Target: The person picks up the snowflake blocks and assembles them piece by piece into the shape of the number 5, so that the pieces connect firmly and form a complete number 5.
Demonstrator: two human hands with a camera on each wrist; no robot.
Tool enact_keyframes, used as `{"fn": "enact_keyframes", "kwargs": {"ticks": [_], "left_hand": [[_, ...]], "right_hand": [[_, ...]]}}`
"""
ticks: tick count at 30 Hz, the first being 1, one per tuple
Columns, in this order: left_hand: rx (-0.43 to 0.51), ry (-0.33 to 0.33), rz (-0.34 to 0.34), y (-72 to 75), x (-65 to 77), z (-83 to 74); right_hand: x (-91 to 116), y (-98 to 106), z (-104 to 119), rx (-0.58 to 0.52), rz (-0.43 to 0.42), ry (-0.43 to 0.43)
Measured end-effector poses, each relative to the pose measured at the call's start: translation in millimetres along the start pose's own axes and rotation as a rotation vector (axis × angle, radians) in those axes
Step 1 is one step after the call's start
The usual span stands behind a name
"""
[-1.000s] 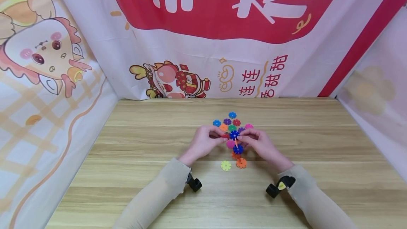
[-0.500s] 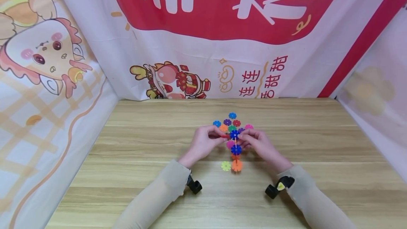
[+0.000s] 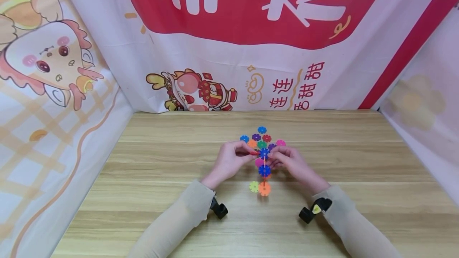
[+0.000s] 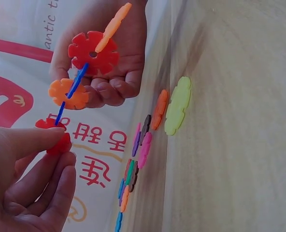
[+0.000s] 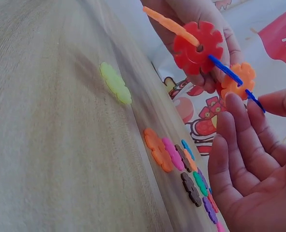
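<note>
A chain of slotted flower-shaped plastic discs hangs between the two hands above the table. My left hand [image 3: 231, 159] pinches the red end disc [image 4: 60, 144] between thumb and fingers. That red disc meets the upper blue disc [image 3: 264, 153], which my right hand [image 3: 292, 161] pinches by its edge. Below it the chain continues through an orange disc [image 4: 68, 94], the lower blue disc [image 3: 264, 171] and a larger-looking red disc [image 5: 199, 47]. An orange disc [image 3: 264, 189] ends the chain, hanging edge-on to both wrist cameras. Neighbouring discs sit crosswise in each other's slots.
Loose discs lie flat on the wooden table [image 3: 161, 210], mostly beyond the hands: a green disc [image 3: 262, 145], a pink disc [image 3: 281, 143], and several blue, purple, red and orange ones. Nearer lies a yellow-green disc [image 3: 254, 187]. Printed cloth [image 3: 201, 51] walls the table's back and sides.
The chain's lower end has swung left and toward the person, so it now hangs straighter below the hands. Both hands have stayed nearly in place, keeping their pinches.
</note>
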State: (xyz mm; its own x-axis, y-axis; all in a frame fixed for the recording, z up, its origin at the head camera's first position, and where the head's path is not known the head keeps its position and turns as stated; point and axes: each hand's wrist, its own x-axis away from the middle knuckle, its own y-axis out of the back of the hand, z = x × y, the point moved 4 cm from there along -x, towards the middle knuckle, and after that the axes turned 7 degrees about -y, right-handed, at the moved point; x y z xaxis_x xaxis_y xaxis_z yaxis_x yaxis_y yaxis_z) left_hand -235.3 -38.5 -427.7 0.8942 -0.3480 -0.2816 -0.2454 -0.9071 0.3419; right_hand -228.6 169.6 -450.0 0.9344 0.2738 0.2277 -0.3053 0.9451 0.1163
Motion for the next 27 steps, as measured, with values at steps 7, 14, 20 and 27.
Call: {"fn": "enact_keyframes", "kwargs": {"ticks": [7, 14, 20, 27], "left_hand": [[0.011, -0.038, 0.014, 0.2, -0.6, -1.2], [-0.002, -0.065, 0.028, 0.9, -0.2, -2.7], [-0.017, -0.065, 0.022, 1.0, -0.2, -1.7], [-0.009, -0.057, 0.006, 0.6, -0.2, -1.8]], "right_hand": [[-1.9, -1.9, 1.0, 0.032, 0.001, 0.008], [-1.1, -0.5, 1.2, 0.039, -0.05, -0.002], [-0.4, 1.5, 1.4, 0.011, -0.1, -0.007], [-2.1, 2.5, 1.0, -0.001, -0.114, 0.03]]}}
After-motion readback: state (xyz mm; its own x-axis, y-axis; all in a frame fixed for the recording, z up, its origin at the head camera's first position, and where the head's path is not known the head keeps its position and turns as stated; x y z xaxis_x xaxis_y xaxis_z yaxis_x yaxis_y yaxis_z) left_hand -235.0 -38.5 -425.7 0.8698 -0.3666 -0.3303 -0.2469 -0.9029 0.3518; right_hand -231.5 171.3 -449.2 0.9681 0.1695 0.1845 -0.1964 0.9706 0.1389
